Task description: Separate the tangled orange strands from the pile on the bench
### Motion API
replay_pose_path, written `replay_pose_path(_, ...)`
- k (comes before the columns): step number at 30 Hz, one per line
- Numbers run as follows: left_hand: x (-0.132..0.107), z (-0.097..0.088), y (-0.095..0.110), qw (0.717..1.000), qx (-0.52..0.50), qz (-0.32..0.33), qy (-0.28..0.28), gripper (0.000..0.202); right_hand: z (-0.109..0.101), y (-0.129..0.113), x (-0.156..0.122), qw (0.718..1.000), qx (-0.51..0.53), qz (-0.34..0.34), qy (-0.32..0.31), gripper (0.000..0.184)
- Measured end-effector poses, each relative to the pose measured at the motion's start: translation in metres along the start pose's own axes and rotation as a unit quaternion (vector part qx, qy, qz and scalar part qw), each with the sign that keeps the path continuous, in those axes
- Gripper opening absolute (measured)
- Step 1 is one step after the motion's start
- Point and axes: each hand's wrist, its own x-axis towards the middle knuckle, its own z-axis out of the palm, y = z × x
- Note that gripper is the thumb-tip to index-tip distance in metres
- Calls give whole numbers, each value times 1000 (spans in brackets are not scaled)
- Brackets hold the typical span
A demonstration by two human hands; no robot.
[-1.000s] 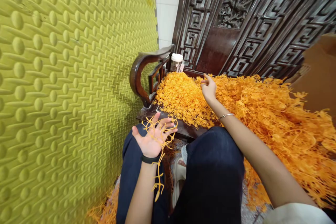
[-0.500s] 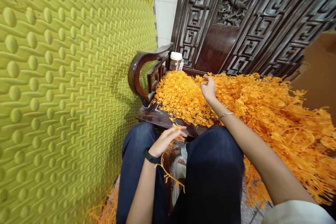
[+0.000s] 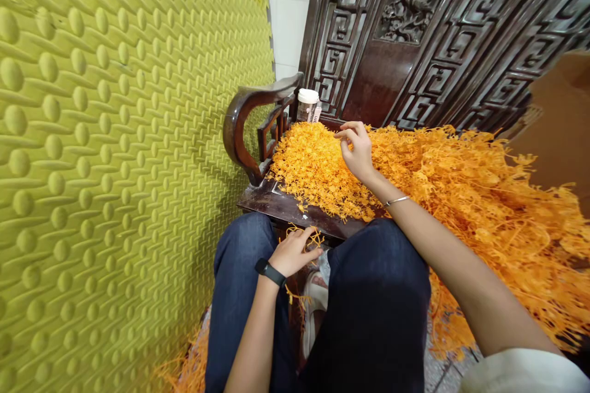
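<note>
"What fills the bench point(image 3: 271, 198)?"
"An orange heap point(image 3: 318, 181) behind its front edge, perhaps banked so the left armrest point(image 3: 233, 126) contains it."
"The hands?"
"Right hand point(image 3: 358, 150) over the heap, fingers curled near a pinch; holding anything, I can't tell. Left hand point(image 3: 295, 253) beyond the front edge, loosely spread, no visible pinch, an orange strand point(image 3: 317, 237) at its fingers, perhaps there for hanging room."

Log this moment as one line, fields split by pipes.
left hand: open, palm down, at orange strands | right hand: curled, at orange pile, grip unclear | white-lidded jar: upright near armrest
</note>
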Motion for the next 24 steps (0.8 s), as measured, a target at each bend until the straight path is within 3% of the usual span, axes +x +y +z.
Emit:
replay_pose_path(6,-17,-17,13,999,-23,14,-36,54,0,6,-1,1000,12,-2,11,22)
replay_pose_path(12,-21,-12,24,994,88,-62,16,43,-1,13,-3,999,43,-10,-17,23)
replay_pose_path(19,16,30,-4,966,180,-143,-119,35,-8,9,-2,995,62,-34,-71,24)
replay_pose_path(24,44,72,-20,948,184,-170,-199,27,-15,27,-1,996,-22,33,-83,19)
